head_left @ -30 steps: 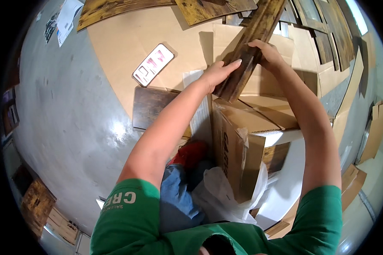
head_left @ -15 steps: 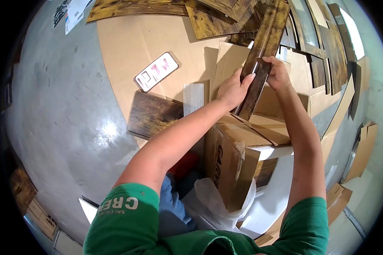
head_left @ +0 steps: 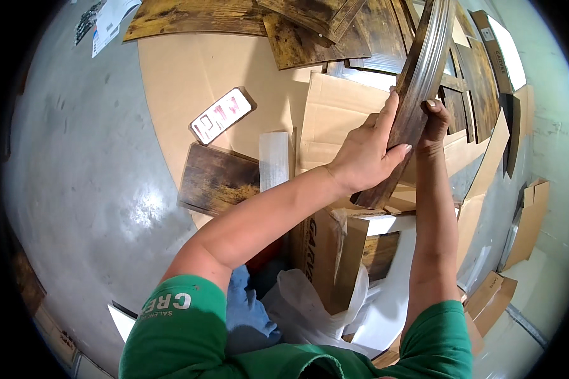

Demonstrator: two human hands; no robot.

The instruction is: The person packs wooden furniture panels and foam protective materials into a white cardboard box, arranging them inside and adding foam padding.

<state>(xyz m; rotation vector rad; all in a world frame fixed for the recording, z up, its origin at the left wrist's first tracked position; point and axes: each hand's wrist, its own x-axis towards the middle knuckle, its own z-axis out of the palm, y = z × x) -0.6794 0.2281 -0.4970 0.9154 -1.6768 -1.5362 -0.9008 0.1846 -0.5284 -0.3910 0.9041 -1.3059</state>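
Observation:
A long dark-brown wooden moulding (head_left: 417, 82) with a ridged, shiny face slants from the top of the view down toward me, over an open cardboard box (head_left: 322, 252). My left hand (head_left: 370, 151) grips its left edge, thumb across the wood and fingers extended along the side. On the opposite edge, a little farther up, my right hand (head_left: 435, 123) holds the moulding with curled fingers. The lower end of the piece hangs just above the box flaps. Part of my right hand's grip is hidden behind the wood.
A phone (head_left: 221, 115) with a lit screen and a brown board (head_left: 218, 180) lie on flat cardboard (head_left: 171, 82) to the left. Several wood-grain panels (head_left: 196, 18) are spread at the back. White plastic wrap (head_left: 303, 297) bunches beside the box; cardboard pieces (head_left: 528, 221) stand at right.
The moulding has lifted toward me, shifted right and rolled so its ridges show. Both hands moved with it, and my left fingers now stretch along its side.

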